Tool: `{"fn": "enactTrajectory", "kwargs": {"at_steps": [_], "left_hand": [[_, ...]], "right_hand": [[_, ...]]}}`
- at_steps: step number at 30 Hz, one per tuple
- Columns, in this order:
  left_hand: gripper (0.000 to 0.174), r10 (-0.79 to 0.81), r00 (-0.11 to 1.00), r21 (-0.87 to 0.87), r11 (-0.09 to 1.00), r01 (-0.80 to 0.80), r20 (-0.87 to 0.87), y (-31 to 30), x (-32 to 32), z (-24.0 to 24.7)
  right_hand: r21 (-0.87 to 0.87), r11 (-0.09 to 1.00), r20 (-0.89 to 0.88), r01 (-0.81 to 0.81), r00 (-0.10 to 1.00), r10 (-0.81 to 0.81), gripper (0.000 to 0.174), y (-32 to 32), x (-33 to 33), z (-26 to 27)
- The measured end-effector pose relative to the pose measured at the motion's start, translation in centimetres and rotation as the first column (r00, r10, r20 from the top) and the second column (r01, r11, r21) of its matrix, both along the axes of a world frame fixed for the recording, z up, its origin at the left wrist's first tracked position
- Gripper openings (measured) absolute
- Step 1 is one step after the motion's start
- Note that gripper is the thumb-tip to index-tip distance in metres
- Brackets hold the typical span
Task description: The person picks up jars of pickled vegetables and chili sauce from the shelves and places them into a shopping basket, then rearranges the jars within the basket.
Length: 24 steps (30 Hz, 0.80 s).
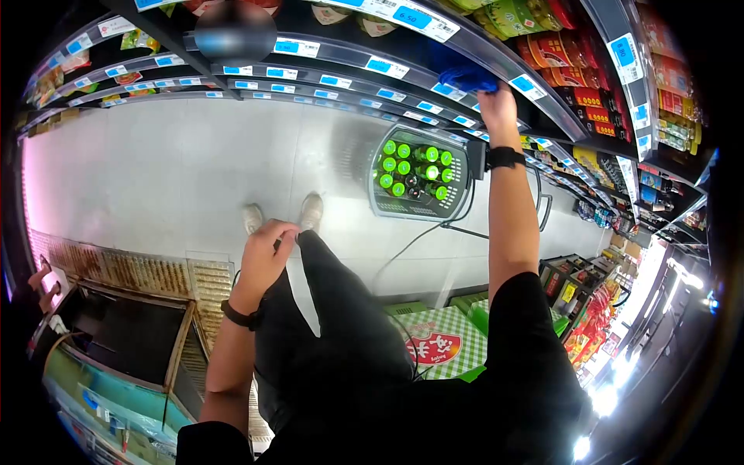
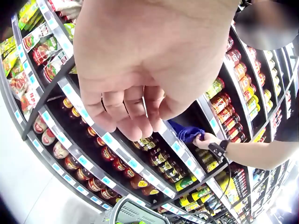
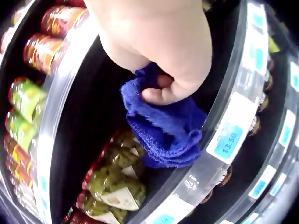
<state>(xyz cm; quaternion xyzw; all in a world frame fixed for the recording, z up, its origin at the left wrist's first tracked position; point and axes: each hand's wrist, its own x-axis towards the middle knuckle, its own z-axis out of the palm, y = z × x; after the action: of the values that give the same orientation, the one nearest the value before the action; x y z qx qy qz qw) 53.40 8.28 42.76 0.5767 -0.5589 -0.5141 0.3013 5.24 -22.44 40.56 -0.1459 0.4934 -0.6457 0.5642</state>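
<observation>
One left hand (image 1: 265,260), well apart from the cloth (image 3: 163,128): fingers loosely curled, nothing held. Right hand (image 3: 161,46) nearer, closed up, pinching one end between thumb and fingers. Bunched just past the fingertips, long axis toward the shelf lip (image 3: 192,183), jars (image 3: 117,186) nearby. Basket (image 1: 418,208) lower, on the floor (image 1: 170,155).

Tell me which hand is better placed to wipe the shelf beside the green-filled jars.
Probably the right: the right hand grips the blue cloth at the shelf edge, near the green-filled jars. The left hand holds nothing and is by the legs, farther away.
</observation>
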Motion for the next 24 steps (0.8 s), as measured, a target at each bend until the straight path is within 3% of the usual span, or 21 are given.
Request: {"fn": "enactTrajectory", "kwargs": {"at_steps": [1, 5, 7, 8, 9, 11, 12, 14, 17, 20, 23, 24], "left_hand": [[0.011, 0.002, 1.000, 0.004, 1.000, -0.002, -0.011, -0.2, 0.0, 0.1], [0.011, 0.018, 1.000, 0.056, 0.998, -0.019, 0.009, -0.8, 0.2, 0.4], [0.011, 0.020, 1.000, 0.059, 0.998, -0.021, 0.007, -0.9, 0.2, -0.3], [0.011, 0.022, 1.000, 0.057, 0.998, -0.023, 0.009, -0.9, 0.1, -0.4], [0.011, 0.024, 1.000, 0.057, 0.998, -0.025, 0.011, -1.0, 0.0, -0.5], [0.011, 0.021, 1.000, 0.056, 0.998, -0.021, 0.007, -1.0, -0.3, -1.1], [0.011, 0.018, 1.000, 0.057, 0.998, -0.018, 0.003, -0.9, -0.5, -1.5], [0.011, 0.017, 1.000, 0.049, 0.999, -0.017, -0.010, -0.8, -0.9, -1.8], [0.011, 0.024, 1.000, 0.037, 0.999, -0.023, -0.017, -1.3, -1.6, -1.7], [0.011, 0.038, 0.999, 0.058, 0.998, -0.037, -0.012, -1.5, -1.5, -1.4], [0.011, 0.058, 0.998, 0.023, 0.998, -0.057, -0.033, -1.5, -1.1, -1.9], [0.011, 0.063, 0.997, 0.012, 0.998, -0.063, -0.033, -1.4, -0.8, -2.1]], "right_hand": [[0.022, 0.992, -0.006, 0.121, 0.993, -0.121, 0.028, 0.6, -1.5, 0.6], [-0.051, 0.967, -0.116, 0.251, 0.960, -0.255, 0.031, 3.4, -5.0, 3.9], [-0.105, 0.981, -0.235, 0.166, 0.954, -0.186, 0.029, 3.9, -6.4, 3.5], [-0.030, 0.997, -0.495, 0.076, 0.865, -0.081, 0.029, 4.1, -6.1, 3.0], [0.069, 0.998, -0.709, 0.009, 0.704, 0.043, 0.029, 4.2, -5.6, 2.4], [0.330, 0.939, -0.933, -0.100, 0.115, 0.341, 0.032, 4.7, -2.8, 2.9], [0.252, 0.923, -0.963, -0.290, 0.016, 0.267, 0.038, 4.6, -1.8, 1.0], [0.150, 0.868, -0.911, -0.473, -0.408, -0.064, 0.040, 4.1, 0.2, -0.8], [0.189, 0.958, -0.959, -0.215, -0.251, 0.133, 0.041, 3.8, 3.1, -0.5], [0.016, 0.972, -0.935, -0.234, -0.348, -0.068, 0.043, 3.4, 5.1, -1.2], [-0.066, 0.917, -0.986, -0.392, -0.118, -0.121, 0.051, 1.9, 11.2, 0.3], [-0.059, 0.915, -0.997, -0.400, 0.078, -0.031, 0.061, 1.4, 14.2, 1.5]]}}
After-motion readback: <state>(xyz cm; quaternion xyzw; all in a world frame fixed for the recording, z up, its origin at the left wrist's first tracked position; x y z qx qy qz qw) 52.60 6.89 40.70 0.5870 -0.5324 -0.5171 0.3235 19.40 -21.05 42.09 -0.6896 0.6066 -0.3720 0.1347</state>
